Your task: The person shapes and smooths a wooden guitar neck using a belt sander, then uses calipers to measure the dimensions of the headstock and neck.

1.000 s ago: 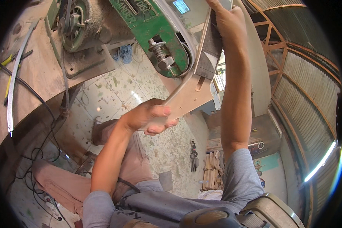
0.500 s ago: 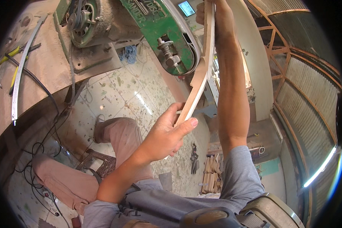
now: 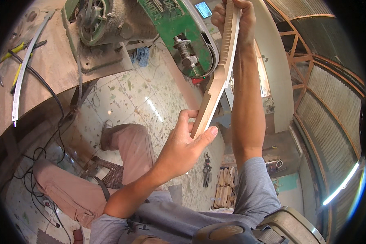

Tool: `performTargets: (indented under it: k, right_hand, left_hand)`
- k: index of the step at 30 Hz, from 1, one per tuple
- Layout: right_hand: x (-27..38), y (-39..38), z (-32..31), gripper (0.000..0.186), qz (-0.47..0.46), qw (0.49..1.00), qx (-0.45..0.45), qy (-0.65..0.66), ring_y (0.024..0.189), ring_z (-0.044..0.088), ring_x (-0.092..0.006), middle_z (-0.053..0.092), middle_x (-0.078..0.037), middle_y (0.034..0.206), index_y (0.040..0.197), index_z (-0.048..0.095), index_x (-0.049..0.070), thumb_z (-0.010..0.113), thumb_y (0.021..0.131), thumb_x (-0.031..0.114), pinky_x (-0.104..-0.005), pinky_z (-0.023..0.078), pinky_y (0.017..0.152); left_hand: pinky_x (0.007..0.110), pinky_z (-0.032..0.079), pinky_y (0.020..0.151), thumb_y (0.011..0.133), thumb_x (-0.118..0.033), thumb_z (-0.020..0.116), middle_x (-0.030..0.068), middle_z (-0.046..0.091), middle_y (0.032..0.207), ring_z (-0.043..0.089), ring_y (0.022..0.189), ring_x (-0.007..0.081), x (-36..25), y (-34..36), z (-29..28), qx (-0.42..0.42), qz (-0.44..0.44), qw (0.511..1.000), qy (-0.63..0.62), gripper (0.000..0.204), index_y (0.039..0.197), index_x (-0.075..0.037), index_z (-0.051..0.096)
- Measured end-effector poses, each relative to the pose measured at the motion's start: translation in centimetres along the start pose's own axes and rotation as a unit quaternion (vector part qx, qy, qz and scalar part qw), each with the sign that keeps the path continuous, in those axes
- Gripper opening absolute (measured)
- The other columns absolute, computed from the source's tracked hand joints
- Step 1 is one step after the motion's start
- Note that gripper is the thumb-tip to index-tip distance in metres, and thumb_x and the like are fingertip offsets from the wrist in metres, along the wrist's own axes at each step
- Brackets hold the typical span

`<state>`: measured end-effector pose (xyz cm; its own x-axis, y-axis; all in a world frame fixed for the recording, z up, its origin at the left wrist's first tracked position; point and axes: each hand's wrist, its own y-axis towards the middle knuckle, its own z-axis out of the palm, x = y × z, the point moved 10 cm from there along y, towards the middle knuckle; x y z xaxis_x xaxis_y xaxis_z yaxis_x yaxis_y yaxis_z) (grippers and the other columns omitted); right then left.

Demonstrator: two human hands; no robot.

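A long, pale wooden piece (image 3: 219, 79) slants up and away in front of me. It has a step cut near its middle and a row of small ridges along its far half. My left hand (image 3: 182, 147) grips the near end, thumb on one side and fingers on the other. Around the far end, partly cut off by the picture's top, my right hand (image 3: 245, 24) is closed. Just left of the wood is the rounded end of a green belt sander (image 3: 166, 26); whether the two touch, I cannot tell.
At the left, a dusty bench (image 3: 40, 85) bears a metal strip (image 3: 24, 71), yellow-handled pliers (image 3: 13, 53) and a motor (image 3: 94, 22). Black cables (image 3: 30, 175) tangle on the floor by my leg. Stacked wood pieces (image 3: 225, 187) lie lower right. A blue cloth (image 3: 141, 56) lies below the motor.
The wooden piece has turned in my hands, so more of its stepped and ridged side shows. Both hands keep their hold. The view has shifted slightly.
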<state>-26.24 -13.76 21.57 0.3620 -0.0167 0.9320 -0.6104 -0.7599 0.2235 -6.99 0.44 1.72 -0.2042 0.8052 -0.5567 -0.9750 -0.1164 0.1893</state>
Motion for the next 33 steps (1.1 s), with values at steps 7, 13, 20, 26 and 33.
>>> performTargets:
  k: [7, 13, 20, 26, 33]
  right_hand:
    - [0.6, -0.6, -0.9, 0.026, -0.010, 0.998, -0.040, -0.057, 0.052, 0.043, -0.0126, 0.043, 0.002, 0.064, 0.080, 0.052, 0.016, 0.060, 0.093, 0.036, -0.0284, 0.039, 0.051]
    - [1.2, -0.2, -1.7, 0.027, -0.026, 0.992, -0.054, -0.109, 0.048, 0.043, -0.0119, 0.042, 0.004, 0.060, 0.079, 0.053, 0.017, 0.061, 0.093, 0.039, -0.0282, 0.038, 0.047]
    - [3.0, -1.4, -0.9, 0.030, -0.066, 0.957, -0.118, -0.258, 0.047, 0.045, -0.0114, 0.045, 0.003, 0.061, 0.081, 0.057, 0.014, 0.061, 0.094, 0.040, -0.0286, 0.037, 0.045]
    - [3.6, -1.5, -1.1, 0.033, -0.078, 0.930, -0.143, -0.330, 0.049, 0.048, -0.0128, 0.048, 0.001, 0.062, 0.078, 0.060, 0.011, 0.063, 0.093, 0.040, -0.0303, 0.038, 0.047]
    - [5.1, -1.8, -1.1, 0.035, -0.100, 0.887, -0.176, -0.416, 0.057, 0.051, -0.0131, 0.053, 0.000, 0.066, 0.079, 0.062, 0.005, 0.067, 0.091, 0.038, -0.0316, 0.040, 0.054]
  left_hand:
    - [0.028, 0.048, 0.054, 0.100, -0.036, 0.070, 0.0113, 0.067, 0.092, 0.059, 0.062, 0.0101, -1.2, -0.2, -0.3, 0.046, -0.044, 0.998, 0.002, 0.060, 0.134, 0.005, 0.041]
    - [0.026, 0.036, 0.037, 0.100, -0.038, 0.069, 0.0092, 0.064, 0.090, 0.046, 0.043, 0.0074, -0.9, 0.3, -0.4, 0.059, -0.052, 0.997, -0.029, 0.062, 0.136, 0.003, 0.040]
    - [0.025, 0.035, 0.035, 0.100, -0.040, 0.068, 0.0061, 0.057, 0.086, 0.046, 0.043, 0.0070, -0.7, 0.4, -0.6, 0.084, -0.079, 0.991, -0.063, 0.064, 0.137, 0.004, 0.040]
    - [0.024, 0.035, 0.034, 0.100, -0.041, 0.067, 0.0050, 0.052, 0.084, 0.045, 0.042, 0.0067, -0.6, 0.7, -0.5, 0.105, -0.074, 0.989, -0.070, 0.058, 0.132, 0.002, 0.046]
    - [0.022, 0.035, 0.034, 0.103, -0.036, 0.063, 0.0036, 0.053, 0.085, 0.044, 0.043, 0.0050, -0.2, 1.3, -0.4, 0.150, -0.078, 0.979, -0.115, 0.047, 0.130, 0.000, 0.049]
